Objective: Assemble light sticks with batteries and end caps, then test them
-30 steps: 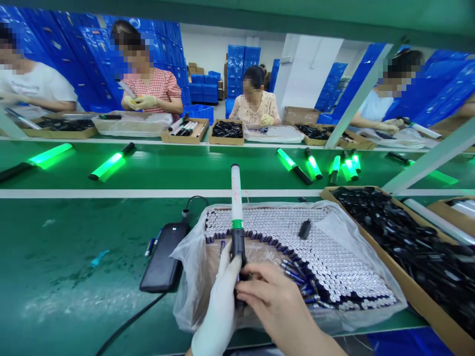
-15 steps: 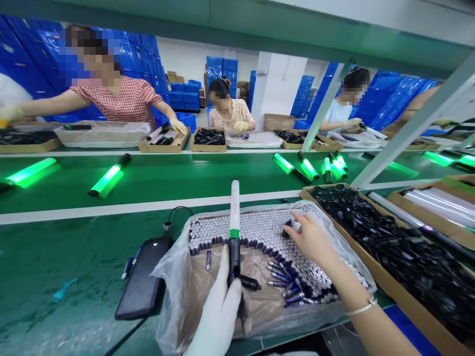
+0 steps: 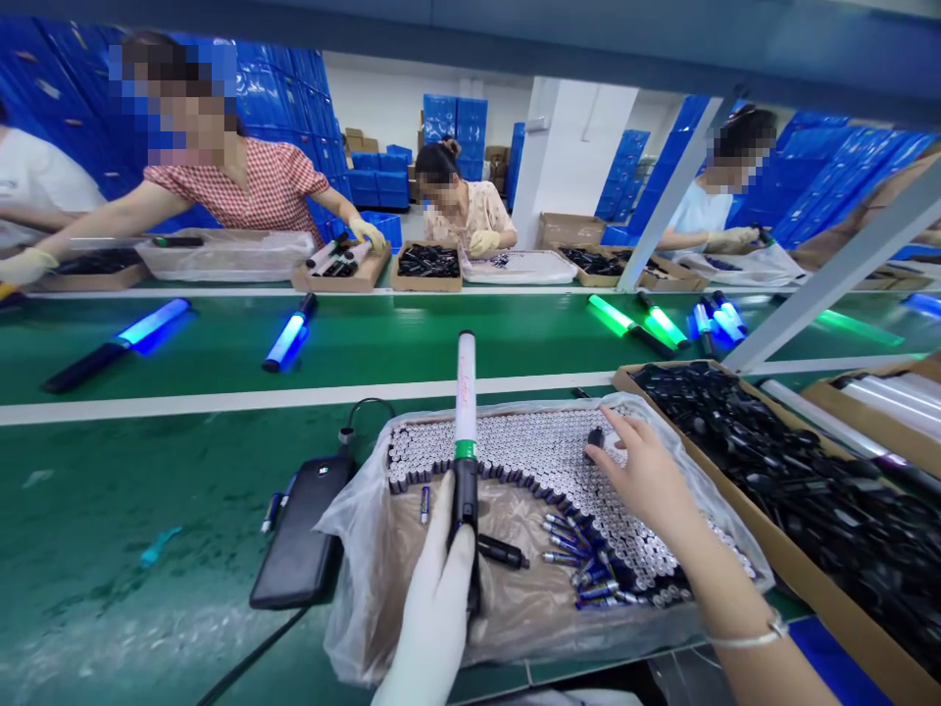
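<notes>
My left hand (image 3: 439, 579), in a white glove, is closed around the black handle of a light stick (image 3: 466, 402). The stick stands nearly upright, with a white tube and a green band. A short black cylinder (image 3: 504, 551) juts out to the right beside that hand; whether the hand grips it too is unclear. Bare, with a bracelet at the wrist, my right hand (image 3: 641, 476) hovers over the packed batteries (image 3: 525, 441). A small black part (image 3: 594, 444) sits at its thumb and fingertips, seemingly pinched. Loose blue batteries (image 3: 580, 564) lie in the plastic-lined tray (image 3: 353, 598).
Left of the tray lies a black power bank (image 3: 298, 539) with cables. A carton of black parts (image 3: 771, 471) stands to the right. Beyond, a green conveyor (image 3: 412, 343) carries lit sticks (image 3: 290, 338). Several co-workers sit across it. A slanted post (image 3: 830, 260) rises at right.
Several conveyor sticks have turned from green to blue and moved right. The view has shifted slightly. Both hands keep nearly the same pose, the right one still at the small black part.
</notes>
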Demonstrator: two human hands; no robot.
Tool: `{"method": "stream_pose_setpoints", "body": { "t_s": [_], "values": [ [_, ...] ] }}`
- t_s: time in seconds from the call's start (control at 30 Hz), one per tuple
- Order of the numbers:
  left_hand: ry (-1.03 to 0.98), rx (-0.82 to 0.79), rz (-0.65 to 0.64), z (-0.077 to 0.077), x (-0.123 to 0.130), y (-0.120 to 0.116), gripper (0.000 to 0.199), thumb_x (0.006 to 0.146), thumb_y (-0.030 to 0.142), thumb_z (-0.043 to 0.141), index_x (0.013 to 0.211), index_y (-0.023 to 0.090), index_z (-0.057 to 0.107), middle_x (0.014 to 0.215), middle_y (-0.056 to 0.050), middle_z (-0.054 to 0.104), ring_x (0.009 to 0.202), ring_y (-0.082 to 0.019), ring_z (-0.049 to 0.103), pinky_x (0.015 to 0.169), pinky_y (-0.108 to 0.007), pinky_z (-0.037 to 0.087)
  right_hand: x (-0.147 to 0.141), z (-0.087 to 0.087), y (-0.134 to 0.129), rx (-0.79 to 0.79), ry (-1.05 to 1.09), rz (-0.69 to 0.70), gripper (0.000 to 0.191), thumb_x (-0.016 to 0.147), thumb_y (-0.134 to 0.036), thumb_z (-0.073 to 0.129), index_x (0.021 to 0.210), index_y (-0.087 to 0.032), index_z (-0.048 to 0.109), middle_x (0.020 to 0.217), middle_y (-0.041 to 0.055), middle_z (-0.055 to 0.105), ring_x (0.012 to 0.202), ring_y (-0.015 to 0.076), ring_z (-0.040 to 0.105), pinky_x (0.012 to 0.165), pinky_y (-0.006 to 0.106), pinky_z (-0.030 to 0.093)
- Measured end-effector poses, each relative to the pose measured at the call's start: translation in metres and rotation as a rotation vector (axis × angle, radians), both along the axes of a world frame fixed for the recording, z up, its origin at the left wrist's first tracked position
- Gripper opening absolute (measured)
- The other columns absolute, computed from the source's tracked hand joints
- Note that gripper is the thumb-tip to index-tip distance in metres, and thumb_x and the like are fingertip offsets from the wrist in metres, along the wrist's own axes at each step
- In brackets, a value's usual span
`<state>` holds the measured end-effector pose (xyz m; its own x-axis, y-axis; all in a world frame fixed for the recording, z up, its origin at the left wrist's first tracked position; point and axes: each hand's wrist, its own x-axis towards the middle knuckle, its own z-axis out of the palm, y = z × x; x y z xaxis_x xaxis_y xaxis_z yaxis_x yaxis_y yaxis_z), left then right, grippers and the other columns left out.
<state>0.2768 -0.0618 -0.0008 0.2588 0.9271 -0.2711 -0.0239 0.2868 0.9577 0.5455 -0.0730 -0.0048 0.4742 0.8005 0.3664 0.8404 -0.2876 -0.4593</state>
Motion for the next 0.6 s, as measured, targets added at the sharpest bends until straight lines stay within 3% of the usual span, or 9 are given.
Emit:
{"method": "stream_pose_setpoints", "body": {
  "t_s": [0.07, 0.1, 0.17, 0.3, 0.43, 0.5, 0.6],
  "values": [
    [-0.038, -0.057, 0.022, 0.002, 0.001, 0.0, 0.069, 0.089, 0.048, 0.054, 0.151, 0.033, 0.029, 0.094, -0.005, 0.067, 0.09, -0.019, 0.063, 0.061, -0.022, 0.052, -0.026, 0.001, -0.007, -0.019, -0.001, 0.158, 0.042, 0.089, -0.037, 0.054, 0.126, -0.019, 0.062, 0.115, 0.0121, 0.06, 0.087, 0.0201, 0.063, 0.083, 0.037, 0.053],
    [-0.058, -0.065, 0.018, 0.003, 0.002, 0.0, 0.072, 0.089, 0.047, 0.054, 0.153, 0.03, 0.025, 0.075, -0.002, 0.063, 0.071, -0.016, 0.06, 0.052, -0.021, 0.047, -0.04, 0.001, -0.009, -0.068, 0.025, 0.271, 0.034, 0.091, -0.033, 0.053, 0.12, -0.022, 0.065, 0.111, 0.0096, 0.062, 0.088, 0.0187, 0.063, 0.084, 0.035, 0.054],
    [-0.111, -0.06, -0.003, 0.005, 0.004, 0.0, 0.076, 0.089, 0.041, 0.056, 0.154, 0.025, 0.02, 0.06, 0.003, 0.053, 0.052, -0.013, 0.049, 0.045, -0.021, 0.041, -0.064, -0.002, -0.01, -0.164, 0.028, 0.41, 0.028, 0.09, -0.023, 0.054, 0.114, -0.022, 0.068, 0.109, 0.0081, 0.063, 0.096, 0.0196, 0.063, 0.087, 0.035, 0.054],
    [-0.146, -0.028, -0.017, 0.003, 0.003, 0.0, 0.072, 0.09, 0.04, 0.056, 0.153, 0.024, 0.025, 0.067, 0.0, 0.059, 0.054, -0.013, 0.051, 0.052, -0.023, 0.044, -0.076, -0.012, 0.003, -0.166, -0.125, 0.307, 0.033, 0.084, -0.012, 0.059, 0.117, -0.015, 0.067, 0.109, 0.0116, 0.063, 0.104, 0.0262, 0.059, 0.091, 0.044, 0.053],
    [-0.136, 0.005, 0.018, -0.004, 0.001, 0.002, 0.067, 0.087, 0.041, 0.061, 0.148, 0.025, 0.039, 0.074, -0.003, 0.063, 0.077, -0.019, 0.062, 0.064, -0.024, 0.048, -0.067, -0.015, 0.016, -0.202, -0.125, 0.325, 0.02, 0.089, -0.014, 0.055, 0.093, -0.016, 0.074, 0.092, 0.0086, 0.067, 0.091, 0.0228, 0.063, 0.084, 0.039, 0.054],
    [-0.133, -0.003, 0.029, -0.007, 0.0, 0.002, 0.066, 0.087, 0.044, 0.06, 0.147, 0.025, 0.039, 0.075, -0.004, 0.064, 0.082, -0.021, 0.063, 0.063, -0.024, 0.048, -0.065, -0.014, 0.017, -0.205, -0.093, 0.336, 0.019, 0.088, -0.015, 0.055, 0.088, -0.017, 0.074, 0.089, 0.0074, 0.069, 0.088, 0.0219, 0.064, 0.084, 0.038, 0.053],
    [-0.162, -0.025, 0.027, -0.01, -0.001, 0.003, 0.068, 0.088, 0.051, 0.056, 0.149, 0.026, 0.037, 0.072, -0.004, 0.063, 0.068, -0.019, 0.061, 0.052, -0.023, 0.044, -0.066, -0.008, 0.012, -0.137, 0.087, 0.296, 0.019, 0.085, -0.015, 0.06, 0.098, -0.017, 0.074, 0.089, 0.0063, 0.069, 0.08, 0.0181, 0.065, 0.079, 0.034, 0.054]
  ]
}}
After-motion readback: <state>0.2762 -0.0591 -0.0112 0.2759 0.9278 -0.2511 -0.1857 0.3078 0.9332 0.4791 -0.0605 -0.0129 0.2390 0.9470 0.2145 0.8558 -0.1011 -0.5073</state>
